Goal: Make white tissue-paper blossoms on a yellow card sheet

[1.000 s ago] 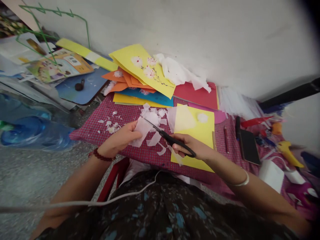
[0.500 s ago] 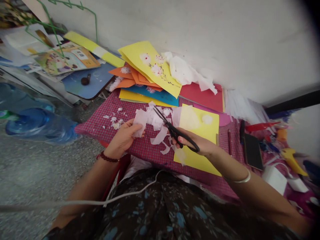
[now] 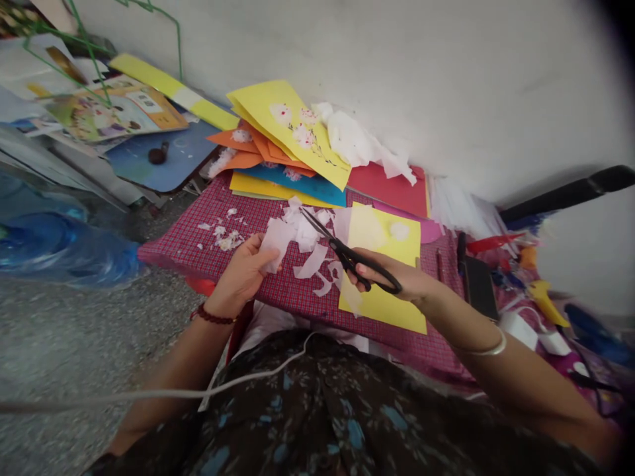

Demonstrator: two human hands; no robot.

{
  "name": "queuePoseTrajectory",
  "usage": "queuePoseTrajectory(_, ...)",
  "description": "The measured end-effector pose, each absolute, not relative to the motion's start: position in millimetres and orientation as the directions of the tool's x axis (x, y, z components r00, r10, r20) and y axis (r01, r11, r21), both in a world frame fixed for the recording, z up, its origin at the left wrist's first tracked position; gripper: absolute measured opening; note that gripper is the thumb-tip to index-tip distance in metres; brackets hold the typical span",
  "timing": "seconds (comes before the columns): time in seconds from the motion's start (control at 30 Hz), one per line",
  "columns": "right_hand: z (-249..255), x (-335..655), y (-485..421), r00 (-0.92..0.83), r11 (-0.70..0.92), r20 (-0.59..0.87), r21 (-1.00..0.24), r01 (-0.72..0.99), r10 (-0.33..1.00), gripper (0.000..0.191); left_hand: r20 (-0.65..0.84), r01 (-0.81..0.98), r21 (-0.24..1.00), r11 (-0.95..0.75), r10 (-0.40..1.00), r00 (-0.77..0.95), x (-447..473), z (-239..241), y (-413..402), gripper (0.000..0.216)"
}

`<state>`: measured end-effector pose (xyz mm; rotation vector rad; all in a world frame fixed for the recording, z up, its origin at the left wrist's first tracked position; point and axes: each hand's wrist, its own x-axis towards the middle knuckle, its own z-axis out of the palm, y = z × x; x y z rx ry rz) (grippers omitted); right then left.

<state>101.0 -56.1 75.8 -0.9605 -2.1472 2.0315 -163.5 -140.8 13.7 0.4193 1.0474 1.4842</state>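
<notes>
Between the thumb and fingers of my left hand (image 3: pixel 248 271) is a small piece of thin white paper (image 3: pixel 276 242). My right hand (image 3: pixel 384 274) grips black-handled scissors (image 3: pixel 342 251) by the loops, blades pointing up and left, nearly closed. The blade tips lie over loose white paper scraps (image 3: pixel 303 233), to the right of the held piece. Cut strips (image 3: pixel 311 262) lie below the blades on the red checked tablecloth (image 3: pixel 198 225). A yellow sheet (image 3: pixel 381 311) lies partly under my right hand, with a white tuft (image 3: pixel 399 231) on it.
Stacked yellow, orange and blue cards (image 3: pixel 297 142) sit at the back, beside crumpled white tissue (image 3: pixel 354 139). Small white bits (image 3: pixel 227 237) are scattered left. A dark notebook (image 3: pixel 480 287) and a yellow glue gun (image 3: pixel 548 303) lie right. Blue water bottles (image 3: pixel 64 244) stand on the floor.
The whole view has shifted slightly, so the table appears further left. My right hand with the scissors has moved slightly right relative to the paper; my left hand still holds its piece.
</notes>
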Motion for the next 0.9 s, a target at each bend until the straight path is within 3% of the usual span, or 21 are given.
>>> queuePoseTrajectory(0.2,83.7,103.3,-66.7,-0.849,-0.006,-0.260,-0.957,0.290,0.461,0.054,-0.316,-0.587,0.801,0.112,0.914,-0.256,-161.9,17.7,-151.2,0.029)
queuePoseTrajectory(0.37,81.3,98.9,-77.0,-0.787,0.009,-0.341,-0.915,0.403,0.514,0.051,-0.298,-0.538,0.837,0.099,0.907,-0.298,-159.0,19.1,-160.5,0.021)
queuePoseTrajectory(0.5,71.0,95.0,-85.4,-0.781,0.021,-0.280,-0.936,0.351,0.558,0.052,-0.325,-0.523,0.842,0.131,0.898,-0.298,-156.7,17.7,-165.8,0.023)
queuePoseTrajectory(0.7,64.5,97.0,-90.4,-0.836,0.148,-0.202,-0.937,0.317,0.510,0.069,-0.317,-0.533,0.839,0.105,0.892,-0.322,-152.6,23.8,-162.4,0.026)
queuePoseTrajectory(0.9,59.7,118.5,-105.5,-0.796,0.225,-0.165,-0.908,0.354,0.583,0.066,-0.300,-0.534,0.840,0.098,0.904,-0.305,-144.7,28.5,-162.7,0.028)
